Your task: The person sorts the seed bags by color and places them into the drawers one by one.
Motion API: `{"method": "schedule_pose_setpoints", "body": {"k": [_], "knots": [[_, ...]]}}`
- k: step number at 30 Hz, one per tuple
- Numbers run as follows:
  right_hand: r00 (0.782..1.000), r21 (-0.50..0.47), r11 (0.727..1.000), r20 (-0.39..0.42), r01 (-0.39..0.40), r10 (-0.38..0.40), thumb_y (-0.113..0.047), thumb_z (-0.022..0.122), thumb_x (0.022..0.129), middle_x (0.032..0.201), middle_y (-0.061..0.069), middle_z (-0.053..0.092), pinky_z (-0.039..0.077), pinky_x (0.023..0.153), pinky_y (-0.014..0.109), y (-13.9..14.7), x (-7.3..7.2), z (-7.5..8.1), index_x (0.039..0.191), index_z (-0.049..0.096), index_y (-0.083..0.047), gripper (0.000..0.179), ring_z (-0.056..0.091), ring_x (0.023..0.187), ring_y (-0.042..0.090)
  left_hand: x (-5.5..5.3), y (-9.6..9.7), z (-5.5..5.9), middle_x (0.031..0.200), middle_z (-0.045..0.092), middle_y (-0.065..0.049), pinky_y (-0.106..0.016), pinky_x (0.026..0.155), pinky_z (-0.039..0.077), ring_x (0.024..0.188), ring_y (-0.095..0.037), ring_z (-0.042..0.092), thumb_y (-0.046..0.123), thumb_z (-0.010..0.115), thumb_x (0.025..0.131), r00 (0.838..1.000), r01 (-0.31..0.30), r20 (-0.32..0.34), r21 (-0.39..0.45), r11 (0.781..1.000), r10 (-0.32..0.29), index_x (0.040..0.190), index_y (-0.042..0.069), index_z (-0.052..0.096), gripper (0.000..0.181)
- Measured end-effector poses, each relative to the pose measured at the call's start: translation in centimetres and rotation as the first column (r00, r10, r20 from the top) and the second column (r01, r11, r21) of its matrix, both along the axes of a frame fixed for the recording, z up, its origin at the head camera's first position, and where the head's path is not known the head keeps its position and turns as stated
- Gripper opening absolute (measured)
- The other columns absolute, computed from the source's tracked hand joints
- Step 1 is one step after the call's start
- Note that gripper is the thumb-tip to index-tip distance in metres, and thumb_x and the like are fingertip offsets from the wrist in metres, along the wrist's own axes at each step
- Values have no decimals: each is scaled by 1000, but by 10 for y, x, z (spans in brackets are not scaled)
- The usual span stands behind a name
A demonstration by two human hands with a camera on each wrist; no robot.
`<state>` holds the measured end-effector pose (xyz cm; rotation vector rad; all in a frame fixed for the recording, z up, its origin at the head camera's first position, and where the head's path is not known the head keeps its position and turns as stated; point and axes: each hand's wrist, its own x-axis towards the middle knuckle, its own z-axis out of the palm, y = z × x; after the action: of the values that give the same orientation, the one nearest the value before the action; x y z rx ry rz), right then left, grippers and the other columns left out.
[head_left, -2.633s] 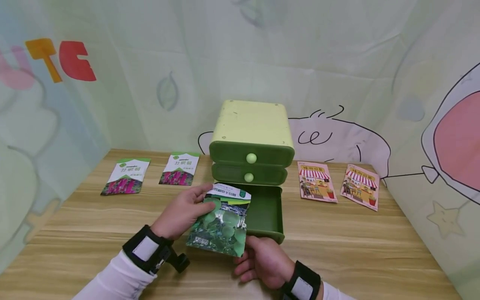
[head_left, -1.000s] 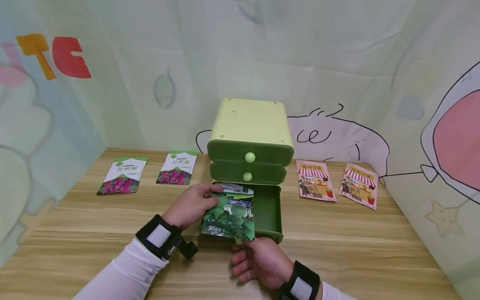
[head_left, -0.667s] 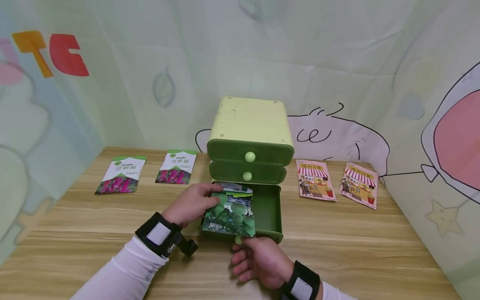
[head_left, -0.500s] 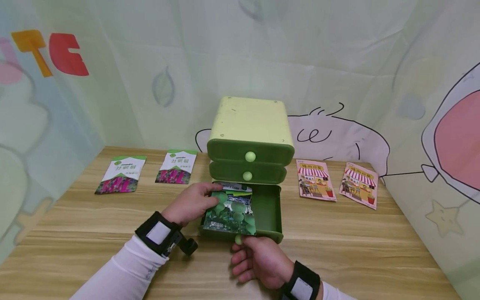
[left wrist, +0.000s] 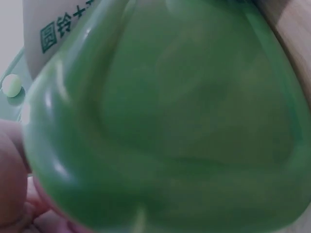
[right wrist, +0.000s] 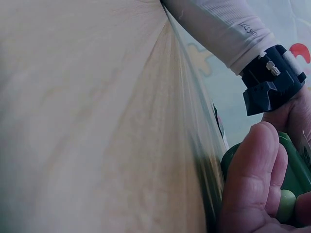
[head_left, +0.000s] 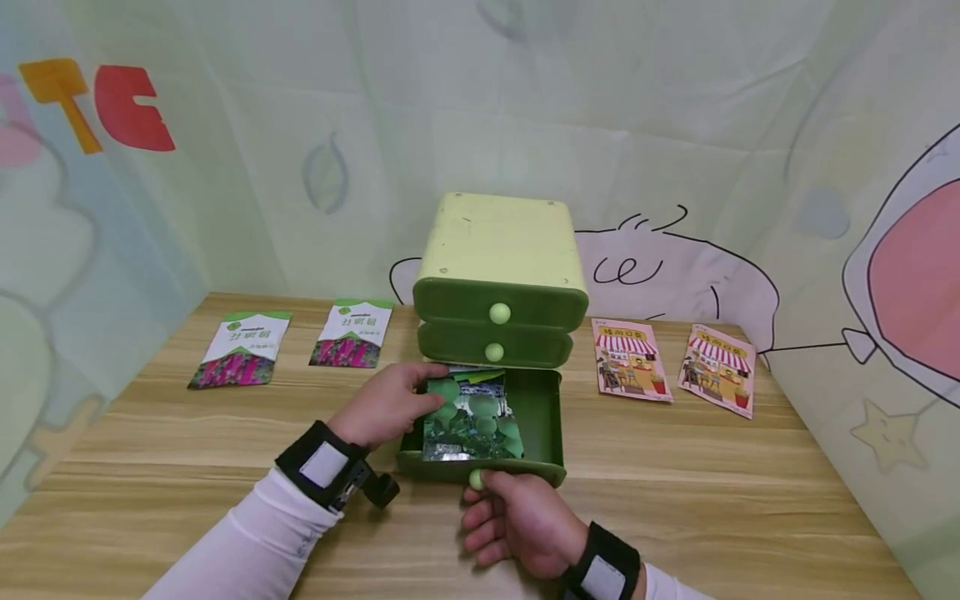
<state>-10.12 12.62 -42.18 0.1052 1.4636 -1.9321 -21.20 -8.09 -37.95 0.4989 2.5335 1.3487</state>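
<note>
My left hand (head_left: 386,406) pinches a green seed packet (head_left: 474,425) by its left side. The packet, printed with round green vegetables, lies inside the pulled-out bottom drawer (head_left: 542,421), in its left part; its top end sits beneath the drawer above. In the left wrist view the drawer's green plastic (left wrist: 194,121) fills most of the picture, with the white lettered part of the packet (left wrist: 43,29) behind it. My right hand (head_left: 528,523) holds the drawer's round light-green knob (head_left: 476,479) with thumb and forefinger; the knob (right wrist: 286,206) also shows in the right wrist view.
The small cabinet (head_left: 504,237) has a pale yellow top and two pushed-in drawers above. Two white-and-magenta seed packets (head_left: 242,350) lie on the wooden table (head_left: 712,500) at left. Two pink packets (head_left: 632,360) lie at right. A printed cloth hangs behind.
My left hand has brought the green seed packet from above the drawer's front edge back and down into the drawer. The right hand stays at the knob, which has come into view.
</note>
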Motion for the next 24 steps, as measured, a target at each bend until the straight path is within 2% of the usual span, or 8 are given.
{"method": "schedule_pose_setpoints", "body": {"k": [4, 11, 17, 19, 24], "knots": [[1000, -3, 1000, -4, -2, 2, -34, 40, 98, 79, 3, 63, 54, 57, 31, 0, 0, 0, 99, 57, -4, 34, 61, 70, 19, -1, 1, 0, 102, 59, -11, -29, 39, 45, 44, -16, 48, 15, 62, 89, 1000, -12, -13, -23, 1000, 12, 128, 9, 57, 40], [1000, -12, 1000, -13, -2, 1, -34, 42, 97, 78, 3, 63, 54, 56, 31, -1, 1, 0, 97, 57, -4, 34, 62, 69, 19, -2, 3, 2, 89, 58, -9, -30, 39, 44, 46, -17, 50, 16, 63, 89, 999, -29, -29, -62, 998, 27, 126, 10, 58, 38], [1000, -17, 1000, -8, -10, 9, -35, 41, 98, 78, 2, 63, 54, 56, 31, 0, 1, 0, 98, 57, -5, 34, 62, 70, 19, -4, 5, 0, 94, 58, -9, -32, 43, 46, 49, -17, 51, 18, 64, 89, 997, -51, -61, -98, 994, 45, 125, 11, 59, 37], [1000, -19, 1000, -8, -11, 11, -35, 41, 98, 79, 2, 63, 54, 56, 31, 0, 1, 0, 98, 57, -5, 34, 62, 70, 19, -5, 5, -1, 97, 58, -9, -32, 50, 48, 58, -17, 53, 19, 65, 89, 995, -56, -87, -121, 991, 46, 125, 11, 59, 37], [1000, -17, 1000, -7, -13, 12, -35, 42, 97, 78, 2, 64, 54, 56, 30, 0, 0, 0, 98, 57, -5, 34, 62, 70, 19, -5, 7, 0, 108, 60, -8, -38, 76, 50, 89, -18, 52, 21, 64, 89, 988, -63, -149, -168, 984, 38, 124, 10, 60, 37]]}}
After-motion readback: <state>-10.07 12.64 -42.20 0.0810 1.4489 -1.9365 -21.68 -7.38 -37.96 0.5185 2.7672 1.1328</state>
